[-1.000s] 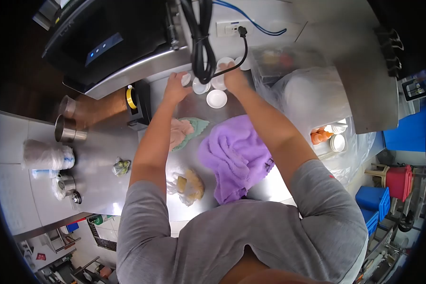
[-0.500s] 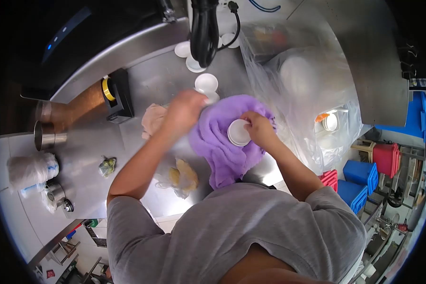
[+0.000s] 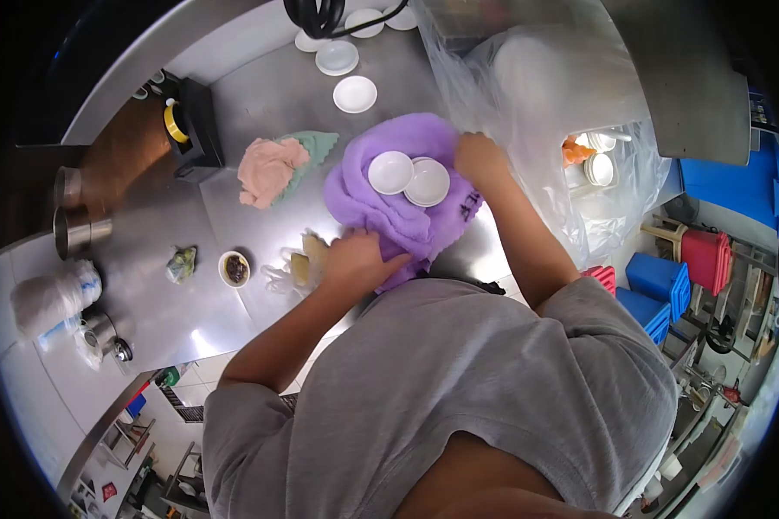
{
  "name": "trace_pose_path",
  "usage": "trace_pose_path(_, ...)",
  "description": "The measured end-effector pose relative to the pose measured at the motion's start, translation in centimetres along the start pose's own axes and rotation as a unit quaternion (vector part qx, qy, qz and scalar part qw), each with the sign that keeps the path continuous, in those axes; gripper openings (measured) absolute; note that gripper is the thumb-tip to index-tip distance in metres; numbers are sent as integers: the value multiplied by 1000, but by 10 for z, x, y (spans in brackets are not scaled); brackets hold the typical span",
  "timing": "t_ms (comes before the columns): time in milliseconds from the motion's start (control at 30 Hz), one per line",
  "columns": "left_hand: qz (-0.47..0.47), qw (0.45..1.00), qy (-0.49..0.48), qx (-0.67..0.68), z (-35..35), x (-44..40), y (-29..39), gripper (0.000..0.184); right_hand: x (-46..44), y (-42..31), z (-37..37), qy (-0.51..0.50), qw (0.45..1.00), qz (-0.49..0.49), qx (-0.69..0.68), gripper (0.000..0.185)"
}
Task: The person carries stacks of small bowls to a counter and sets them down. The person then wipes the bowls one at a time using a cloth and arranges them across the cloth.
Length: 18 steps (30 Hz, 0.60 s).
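A purple towel point(image 3: 385, 221) lies bunched on the steel counter in front of me. On it rest a small white dish point(image 3: 391, 172) and a short stack of white dishes point(image 3: 427, 183), side by side and partly overlapping. My left hand point(image 3: 357, 261) is at the towel's near left edge, its fingers over the cloth and the thumb stretched across it. At the far right edge, my right hand point(image 3: 483, 163) has its fingers closed on the towel's border; the fingertips are partly hidden. Neither hand touches the dishes.
More white dishes point(image 3: 355, 94) stand behind the towel. Pink cloth point(image 3: 268, 170) and green cloth point(image 3: 307, 156) lie left. Nearer are a bowl with dark contents point(image 3: 234, 269) and a plastic bag point(image 3: 301, 266). Clear plastic sheeting point(image 3: 528, 130) covers things on the right.
The white dishes held in both hands now rest on the towel. My left hand has come down to the near left edge, my right hand out to the right edge. The view has shifted.
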<state>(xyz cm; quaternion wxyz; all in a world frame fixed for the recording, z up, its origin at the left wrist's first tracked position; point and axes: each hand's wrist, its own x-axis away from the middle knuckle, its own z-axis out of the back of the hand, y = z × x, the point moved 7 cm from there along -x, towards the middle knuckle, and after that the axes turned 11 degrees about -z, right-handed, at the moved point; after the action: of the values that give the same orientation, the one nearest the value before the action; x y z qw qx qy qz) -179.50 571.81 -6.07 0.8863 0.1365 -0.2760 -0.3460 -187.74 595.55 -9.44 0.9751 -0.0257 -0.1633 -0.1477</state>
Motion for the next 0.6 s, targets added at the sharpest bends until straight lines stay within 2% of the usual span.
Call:
trace_pose_path(67, 3, 997, 27, 76, -21, -1, -11, 38, 19, 28, -1, 117, 983, -102, -99, 19)
trace_pose_path(100, 2, 993, 41, 113, -26, -1, -18, 36, 21, 36, 0, 116, 980, -98, -126, 20)
trace_pose_path(167, 81, 975, 112, 176, 30, 15, -29, 28, 28, 47, 16, 113, 972, -91, -182, 24)
trace_pose_path(233, 102, 956, 146, 232, 77, 18, -41, 22, 50, 30, 52, 38, 943, -59, -326, 28)
trace_pose_path(267, 13, 936, 230, 265, 90, 6, -35, 23, 61, 18, 61, 0, 917, -42, -396, 32)
trace_pose_path(300, -77, 901, 310, 292, 98, -6, -32, 23, 67, -1, 48, -53, 898, 36, -436, 35)
trace_pose_path(333, -129, 896, 329, 269, 81, -34, -27, 30, 76, -20, 29, -104, 868, 115, -473, 39)
trace_pose_path(367, -183, 886, 348, 245, 56, -60, -19, 37, 86, -32, 19, -23, 914, 171, -367, 39)
trace_pose_path(433, -176, 929, 323, 30, 6, -79, -16, 47, 111, -54, -5, 143, 945, 263, -134, 39)
trace_pose_path(467, -170, 933, 308, -79, 3, -85, -8, 52, 110, -50, -12, 150, 947, 260, -115, 39)
trace_pose_path(533, -115, 952, 278, -49, 7, -96, -12, 53, 112, -41, -20, 157, 952, 252, -79, 39)
trace_pose_path(600, -83, 959, 263, -58, 3, -94, -11, 53, 113, -39, -18, 162, 945, 262, -115, 36)
